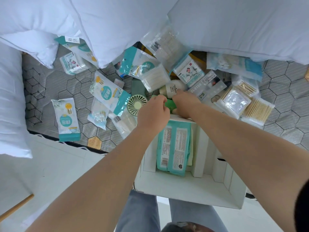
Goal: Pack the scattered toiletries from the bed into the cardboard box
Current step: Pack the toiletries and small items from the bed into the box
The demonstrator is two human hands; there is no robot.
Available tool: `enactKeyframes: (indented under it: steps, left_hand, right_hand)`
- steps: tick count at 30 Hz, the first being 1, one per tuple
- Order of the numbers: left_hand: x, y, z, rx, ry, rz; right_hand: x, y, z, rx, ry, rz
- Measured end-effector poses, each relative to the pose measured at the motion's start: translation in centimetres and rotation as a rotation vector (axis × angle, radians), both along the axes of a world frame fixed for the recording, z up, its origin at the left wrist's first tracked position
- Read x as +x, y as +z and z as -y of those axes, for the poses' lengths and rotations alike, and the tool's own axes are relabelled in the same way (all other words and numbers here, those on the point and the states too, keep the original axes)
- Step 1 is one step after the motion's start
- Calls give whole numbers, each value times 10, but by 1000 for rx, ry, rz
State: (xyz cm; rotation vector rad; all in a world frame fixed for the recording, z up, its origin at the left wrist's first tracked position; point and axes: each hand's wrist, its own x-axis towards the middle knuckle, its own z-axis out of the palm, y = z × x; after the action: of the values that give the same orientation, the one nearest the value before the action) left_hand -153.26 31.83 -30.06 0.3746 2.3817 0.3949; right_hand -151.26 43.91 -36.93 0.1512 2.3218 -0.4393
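Note:
Both my hands meet over a bright green item (170,104) at the bed's edge, just beyond the white cardboard box (189,186). My left hand (153,112) and my right hand (185,102) are both closed around it; most of it is hidden. My right fingertips touch a small white bottle (173,88). Inside the box stands a teal wipes pack (173,146). Scattered on the mattress lie teal pouches (67,120) (109,92), a bag of cotton swabs (150,71), wooden swab packs (256,109) and a pale green mini fan (136,104).
White pillows (120,25) (242,25) lie along the far side of the grey hexagon-patterned mattress (50,84). A clear box with a small clock display (208,88) sits right of my hands. A white duvet (10,101) lies at the left. Pale floor and my jeans are below.

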Motion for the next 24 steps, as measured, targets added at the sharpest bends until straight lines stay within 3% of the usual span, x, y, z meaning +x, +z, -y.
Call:
enactKeyframes:
  steps: [3,6,11,14,16,18,20,22,24]
  left_hand:
    - [5,7,3,180,88,-93]
    - [7,25,5,237,108,-180]
    - [-1,55,2,210,-174,-154]
    - [8,76,-7,178,-298,-93]
    - [22,87,-12,179,-270,-60]
    - [41,93,-15,218,-125,-24]
    - [67,97,-18,304,46,22]
    - [96,99,-20,400,180,85]
    - [127,99,-21,462,232,150]
  right_hand:
    - [6,15,-2,-45,-45,-112]
    - [17,36,-11,-98,-93,-314]
    - [52,77,-23,-95,-79,-732]
    - [79,93,-30,-26,-126,-780]
    - [100,101,-31,24,-223,-785]
    - [120,114,-28,10,-458,-796]
    - [136,125,-22,-94,-938,-757]
    - [144,136,-15,-340,-1442,-534]
    - [154,141,-11,-594,-1728,-387]
